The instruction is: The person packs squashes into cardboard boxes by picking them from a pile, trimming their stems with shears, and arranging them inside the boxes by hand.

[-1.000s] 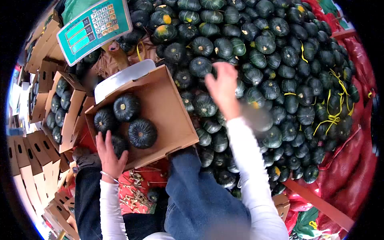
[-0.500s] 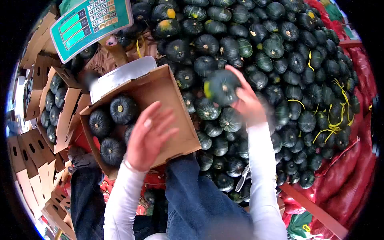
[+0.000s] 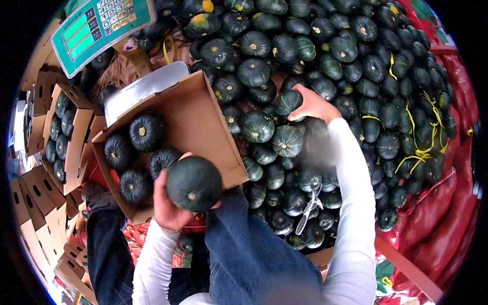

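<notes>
A dark green kabocha squash (image 3: 194,184) rests in my left hand (image 3: 170,209), fingers curled round its side, over the near edge of the cardboard box (image 3: 213,137). Several more dark squashes (image 3: 147,132) sit in the left half of that box. My right hand (image 3: 317,105) reaches into the big pile, thumb and fingers round a smaller kabocha squash (image 3: 288,103) that lies among the others. The box rests partly over a metal scale plate (image 3: 147,91).
A green scale display (image 3: 101,33) stands at upper left. Filled and flat cardboard boxes (image 3: 76,137) line the left side. Scissors (image 3: 308,213) lie on the pile's near slope. Yellow ties (image 3: 422,152) and red sacks (image 3: 432,223) are at right.
The squash from my right hand is now in my left hand, which was open before. My right hand has moved onto another squash in the pile. The view has shifted slightly.
</notes>
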The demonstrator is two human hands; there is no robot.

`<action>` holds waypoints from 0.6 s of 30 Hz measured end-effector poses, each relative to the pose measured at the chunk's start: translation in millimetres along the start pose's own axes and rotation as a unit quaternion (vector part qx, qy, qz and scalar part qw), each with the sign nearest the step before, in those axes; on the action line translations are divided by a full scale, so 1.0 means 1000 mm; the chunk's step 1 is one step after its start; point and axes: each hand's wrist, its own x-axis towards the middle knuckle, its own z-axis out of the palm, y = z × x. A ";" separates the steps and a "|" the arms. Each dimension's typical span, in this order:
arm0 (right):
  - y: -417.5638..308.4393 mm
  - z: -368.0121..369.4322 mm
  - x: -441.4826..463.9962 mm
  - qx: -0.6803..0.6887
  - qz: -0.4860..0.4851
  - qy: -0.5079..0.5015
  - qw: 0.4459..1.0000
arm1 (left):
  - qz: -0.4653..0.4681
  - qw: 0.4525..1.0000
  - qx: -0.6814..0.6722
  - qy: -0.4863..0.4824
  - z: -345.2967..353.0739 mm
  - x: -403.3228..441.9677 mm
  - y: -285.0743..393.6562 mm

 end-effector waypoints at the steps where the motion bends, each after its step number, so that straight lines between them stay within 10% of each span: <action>1: -0.001 0.007 -0.005 0.096 -0.009 0.010 0.995 | 0.016 1.000 -0.014 0.001 -0.005 -0.007 0.004; 5: -0.035 0.067 -0.059 0.478 -0.025 0.074 0.875 | 0.078 0.992 0.097 -0.016 -0.006 -0.022 0.019; 7: -0.059 0.078 -0.071 0.549 -0.058 0.043 0.833 | 0.203 0.915 0.338 0.083 -0.006 -0.023 0.027; 8: -0.075 0.090 -0.066 0.576 -0.099 -0.002 0.812 | 0.205 0.764 0.582 0.186 0.008 -0.031 0.032; 9: -0.094 0.102 -0.062 0.602 -0.138 -0.047 0.785 | 0.241 0.794 0.523 0.196 0.002 -0.051 0.035; 10: -0.146 0.089 -0.055 0.197 -0.255 0.056 0.945 | 0.284 0.757 0.553 0.201 0.000 -0.049 0.030; 11: -0.143 0.096 -0.055 0.202 -0.239 0.053 0.948 | 0.314 0.688 0.623 0.202 0.001 -0.028 0.019; 14: -0.193 0.153 -0.012 -0.138 -0.437 0.190 0.868 | 0.298 0.405 0.838 0.211 -0.008 0.039 -0.016; 18: -0.162 0.194 0.032 -0.340 -0.478 0.141 0.798 | 0.251 0.290 0.903 0.192 -0.009 0.052 -0.035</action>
